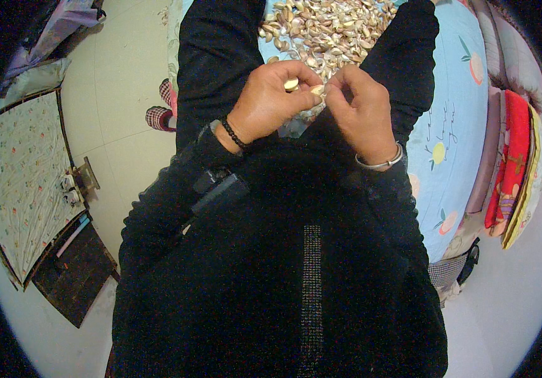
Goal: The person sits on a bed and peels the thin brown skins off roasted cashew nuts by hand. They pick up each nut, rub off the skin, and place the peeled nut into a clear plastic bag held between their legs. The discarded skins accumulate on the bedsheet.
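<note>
My left hand (271, 97) holds a pale garlic clove (317, 90) between thumb and fingertips. A second pale clove (291, 85) sits in the curl of the same hand. My right hand (363, 104) meets the left, its thumb and forefinger pinched at the first clove's edge; the fingers partly hide what they grip there. Beyond both hands, between my black-clad legs, spreads a heap of garlic cloves (332, 28), many in brownish skin. Below the hands lies some clear plastic (294, 127), partly covered by them.
I sit on a bed with a blue printed sheet (455, 123). Folded red and yellow bedding (512, 160) is stacked at its right side. Left are a tiled floor (110, 94), checked slippers (159, 118), a cloth-covered table (25, 179) and a dark wooden surface (77, 279).
</note>
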Available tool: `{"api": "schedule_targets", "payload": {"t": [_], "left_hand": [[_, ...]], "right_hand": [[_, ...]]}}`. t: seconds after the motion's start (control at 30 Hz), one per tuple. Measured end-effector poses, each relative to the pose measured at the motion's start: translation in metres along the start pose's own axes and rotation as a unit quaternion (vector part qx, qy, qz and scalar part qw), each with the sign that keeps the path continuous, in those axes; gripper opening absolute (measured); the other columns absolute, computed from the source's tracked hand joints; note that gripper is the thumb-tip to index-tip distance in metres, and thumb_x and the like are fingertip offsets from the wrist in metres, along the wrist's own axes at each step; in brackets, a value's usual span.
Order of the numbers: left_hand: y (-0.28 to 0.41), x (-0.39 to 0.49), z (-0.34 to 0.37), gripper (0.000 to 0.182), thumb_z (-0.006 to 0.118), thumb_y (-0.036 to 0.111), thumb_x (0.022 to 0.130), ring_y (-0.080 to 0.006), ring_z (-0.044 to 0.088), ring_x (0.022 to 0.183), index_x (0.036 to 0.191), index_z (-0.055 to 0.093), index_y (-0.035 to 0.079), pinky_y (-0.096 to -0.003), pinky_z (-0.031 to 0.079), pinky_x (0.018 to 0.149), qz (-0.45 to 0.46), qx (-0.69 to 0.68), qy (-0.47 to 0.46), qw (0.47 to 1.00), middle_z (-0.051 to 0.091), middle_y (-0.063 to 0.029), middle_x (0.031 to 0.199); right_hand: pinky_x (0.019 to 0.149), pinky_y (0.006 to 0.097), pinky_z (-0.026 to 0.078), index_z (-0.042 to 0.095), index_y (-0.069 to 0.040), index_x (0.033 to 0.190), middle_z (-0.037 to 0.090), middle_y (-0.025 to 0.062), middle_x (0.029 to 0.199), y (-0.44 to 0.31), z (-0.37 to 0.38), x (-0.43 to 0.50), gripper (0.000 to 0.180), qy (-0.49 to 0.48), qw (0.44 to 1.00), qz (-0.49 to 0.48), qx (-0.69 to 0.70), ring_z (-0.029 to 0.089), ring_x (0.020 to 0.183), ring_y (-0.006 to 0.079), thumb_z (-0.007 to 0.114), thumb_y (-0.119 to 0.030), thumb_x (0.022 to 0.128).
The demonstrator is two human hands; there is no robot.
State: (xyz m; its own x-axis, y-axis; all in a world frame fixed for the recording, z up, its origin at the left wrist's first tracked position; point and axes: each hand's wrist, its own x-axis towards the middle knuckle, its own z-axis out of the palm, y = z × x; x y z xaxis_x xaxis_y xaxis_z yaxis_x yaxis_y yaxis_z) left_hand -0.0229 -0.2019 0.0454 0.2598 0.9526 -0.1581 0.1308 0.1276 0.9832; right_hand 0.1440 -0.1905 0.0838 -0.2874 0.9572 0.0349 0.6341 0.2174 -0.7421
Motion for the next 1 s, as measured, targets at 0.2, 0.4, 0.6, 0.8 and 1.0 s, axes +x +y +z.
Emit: {"api": "schedule_targets", "payload": {"t": [0.2, 0.4, 0.6, 0.8, 1.0], "left_hand": [[0.002, 0.003, 0.004, 0.014, 0.065, 0.009, 0.078, -0.0070, 0.056, 0.076, 0.090, 0.064, 0.001, -0.0223, 0.047, 0.070, 0.082, 0.094, 0.053, 0.991, 0.063, 0.0005, 0.082], [0.012, 0.003, 0.001, 0.015, 0.069, 0.010, 0.075, -0.0076, 0.058, 0.074, 0.087, 0.065, 0.002, -0.0239, 0.047, 0.065, -0.003, -0.062, 0.002, 0.998, 0.063, -0.0033, 0.076], [0.021, 0.001, -0.011, 0.020, 0.066, 0.011, 0.080, -0.0023, 0.047, 0.062, 0.098, 0.061, 0.004, -0.0161, 0.037, 0.054, -0.077, -0.213, -0.038, 0.973, 0.057, 0.0039, 0.078], [0.014, 0.002, -0.007, 0.017, 0.065, 0.013, 0.082, -0.0014, 0.045, 0.060, 0.096, 0.062, 0.003, -0.0161, 0.035, 0.052, -0.065, -0.216, 0.014, 0.974, 0.055, 0.0054, 0.071], [0.007, 0.000, -0.009, 0.015, 0.063, 0.014, 0.084, -0.0014, 0.043, 0.057, 0.095, 0.063, 0.003, -0.0167, 0.032, 0.050, -0.059, -0.202, -0.020, 0.977, 0.052, 0.0058, 0.066]], "right_hand": [[0.052, 0.0402, 0.044, 0.051, -0.003, 0.070, 0.055, 0.0155, 0.065, -0.003, 0.006, 0.005, 0.015, 0.067, 0.982, -0.118, -0.128, 0.057, 0.060, 0.0345, 0.061, -0.014, 0.073], [0.051, 0.0364, 0.044, 0.051, -0.002, 0.069, 0.055, 0.0156, 0.061, 0.006, 0.006, 0.002, 0.016, 0.065, 0.996, 0.027, 0.062, 0.056, 0.055, 0.0272, 0.062, -0.013, 0.073], [0.050, 0.0309, 0.041, 0.053, 0.000, 0.071, 0.051, 0.0109, 0.057, 0.020, -0.004, 0.007, 0.017, 0.059, 0.991, 0.081, 0.086, 0.049, 0.052, 0.0150, 0.061, -0.014, 0.075], [0.067, 0.0266, 0.046, 0.061, 0.000, 0.085, 0.061, 0.0071, 0.077, 0.010, -0.005, 0.006, 0.009, 0.030, 0.978, 0.031, 0.206, 0.056, 0.072, 0.0136, 0.058, -0.006, 0.079], [0.068, 0.0255, 0.046, 0.063, 0.000, 0.092, 0.063, 0.0062, 0.082, 0.002, -0.007, 0.004, 0.013, -0.031, 0.968, 0.004, 0.248, 0.057, 0.074, 0.0122, 0.059, -0.006, 0.081]]}}
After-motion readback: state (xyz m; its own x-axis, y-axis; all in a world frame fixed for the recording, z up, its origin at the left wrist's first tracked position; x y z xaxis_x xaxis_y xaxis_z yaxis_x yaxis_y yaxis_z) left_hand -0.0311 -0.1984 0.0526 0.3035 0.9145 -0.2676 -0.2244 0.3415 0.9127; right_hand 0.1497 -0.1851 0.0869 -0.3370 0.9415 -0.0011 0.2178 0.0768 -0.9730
